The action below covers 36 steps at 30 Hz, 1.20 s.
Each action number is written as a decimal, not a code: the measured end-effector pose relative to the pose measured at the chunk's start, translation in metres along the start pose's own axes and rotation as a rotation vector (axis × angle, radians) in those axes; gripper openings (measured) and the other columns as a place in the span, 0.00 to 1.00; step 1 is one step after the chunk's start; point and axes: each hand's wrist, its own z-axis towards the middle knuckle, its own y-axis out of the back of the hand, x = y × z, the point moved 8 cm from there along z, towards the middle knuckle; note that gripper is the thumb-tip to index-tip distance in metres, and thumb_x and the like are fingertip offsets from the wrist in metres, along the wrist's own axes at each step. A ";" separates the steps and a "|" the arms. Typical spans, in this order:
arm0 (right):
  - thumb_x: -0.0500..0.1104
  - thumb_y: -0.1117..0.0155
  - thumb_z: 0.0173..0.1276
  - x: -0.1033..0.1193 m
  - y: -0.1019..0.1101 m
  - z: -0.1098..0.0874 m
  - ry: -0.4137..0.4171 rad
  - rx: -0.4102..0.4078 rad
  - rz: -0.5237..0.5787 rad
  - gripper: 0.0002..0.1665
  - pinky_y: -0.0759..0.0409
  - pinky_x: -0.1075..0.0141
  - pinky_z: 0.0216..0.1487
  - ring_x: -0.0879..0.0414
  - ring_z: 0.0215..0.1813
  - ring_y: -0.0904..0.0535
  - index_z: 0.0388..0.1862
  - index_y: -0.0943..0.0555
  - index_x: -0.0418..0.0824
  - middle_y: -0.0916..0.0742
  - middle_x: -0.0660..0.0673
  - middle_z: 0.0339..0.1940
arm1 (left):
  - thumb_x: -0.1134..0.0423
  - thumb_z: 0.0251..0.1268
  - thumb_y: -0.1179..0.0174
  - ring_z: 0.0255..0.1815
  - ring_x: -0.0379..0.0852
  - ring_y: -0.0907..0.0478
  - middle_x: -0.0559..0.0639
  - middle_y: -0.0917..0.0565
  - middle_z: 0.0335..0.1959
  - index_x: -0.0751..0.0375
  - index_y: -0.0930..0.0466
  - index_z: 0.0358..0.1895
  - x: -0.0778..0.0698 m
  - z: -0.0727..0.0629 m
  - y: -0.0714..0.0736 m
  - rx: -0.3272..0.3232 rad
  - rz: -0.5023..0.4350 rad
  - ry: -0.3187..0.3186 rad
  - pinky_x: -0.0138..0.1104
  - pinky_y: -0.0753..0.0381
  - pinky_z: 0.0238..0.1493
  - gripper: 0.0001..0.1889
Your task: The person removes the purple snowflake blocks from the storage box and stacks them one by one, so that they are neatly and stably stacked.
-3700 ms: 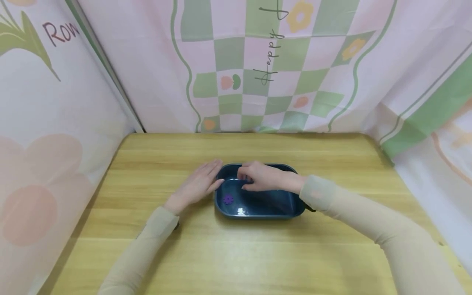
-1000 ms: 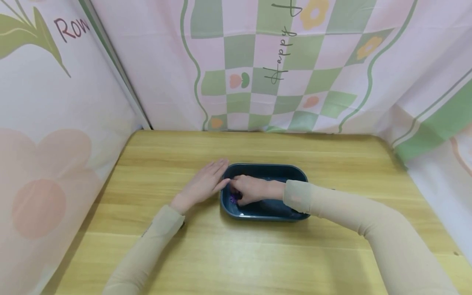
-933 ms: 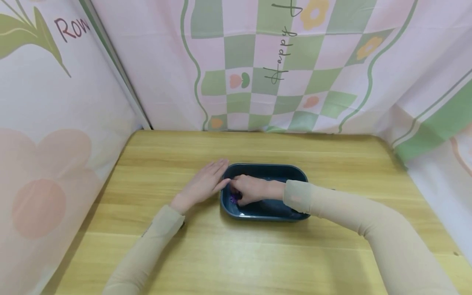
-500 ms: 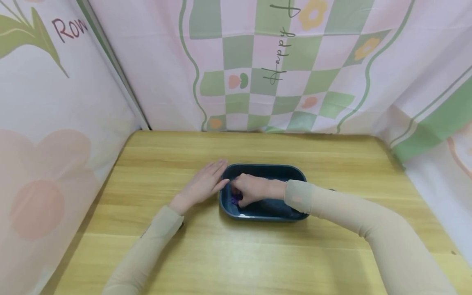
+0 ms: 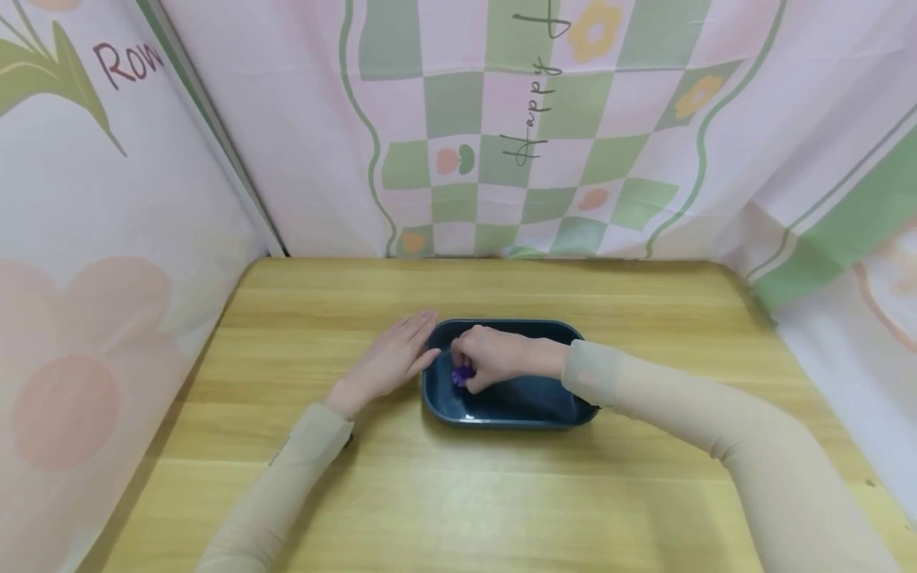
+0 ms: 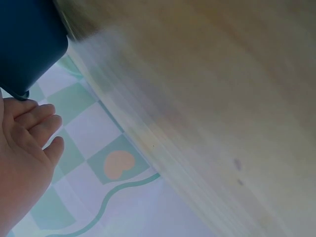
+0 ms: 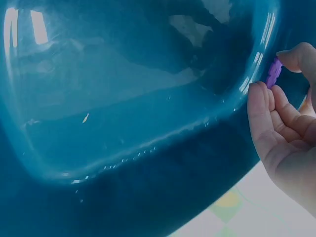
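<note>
My right hand (image 5: 496, 354) reaches into a dark blue rectangular plastic basin (image 5: 523, 398) with rounded corners. Between thumb and fingertips it pinches a small purple flower-shaped plastic disc (image 5: 460, 376) with a notched edge. The right wrist view shows this disc (image 7: 274, 73) almost edge-on, above the basin's glossy inside. My left hand (image 5: 392, 354) lies against the basin's left end, fingers straight and thumb at the rim. In the left wrist view, the left hand's fingertips stand right under the rim corner of the basin (image 6: 32, 44).
The basin stands on a wooden table (image 5: 401, 501), nearer its far edge than its front. A patterned curtain (image 5: 451, 103) hangs behind the table, and more printed cloth (image 5: 79, 318) closes off the left and right sides.
Earlier the purple disc lay at the basin's left end. The right hand reached down to it, took hold of it and has now lifted slightly. The left hand stays at the rim.
</note>
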 end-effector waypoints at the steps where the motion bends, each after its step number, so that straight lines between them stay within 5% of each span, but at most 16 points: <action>1: 0.44 0.27 0.57 -0.001 0.002 -0.001 0.000 -0.006 0.000 0.12 0.18 0.76 0.36 0.64 0.32 0.20 0.37 0.17 0.40 0.13 0.48 0.34 | 0.49 0.80 0.56 0.78 0.55 0.38 0.61 0.35 0.76 0.68 0.41 0.75 0.000 0.000 0.000 -0.005 0.001 -0.003 0.50 0.39 0.79 0.32; 23: 0.44 0.27 0.58 -0.026 0.026 -0.043 -0.107 -0.072 0.056 0.13 0.18 0.74 0.36 0.63 0.32 0.21 0.38 0.18 0.40 0.13 0.48 0.32 | 0.49 0.80 0.55 0.79 0.57 0.39 0.62 0.36 0.76 0.69 0.41 0.75 -0.001 0.001 0.001 0.006 -0.052 0.014 0.51 0.40 0.80 0.32; 36: 0.39 0.28 0.54 -0.032 0.042 -0.071 -0.081 -0.173 0.080 0.12 0.17 0.73 0.35 0.59 0.32 0.18 0.36 0.19 0.36 0.13 0.45 0.31 | 0.50 0.80 0.55 0.78 0.56 0.39 0.63 0.36 0.76 0.69 0.41 0.75 -0.002 0.000 0.000 0.002 -0.018 -0.003 0.51 0.39 0.79 0.32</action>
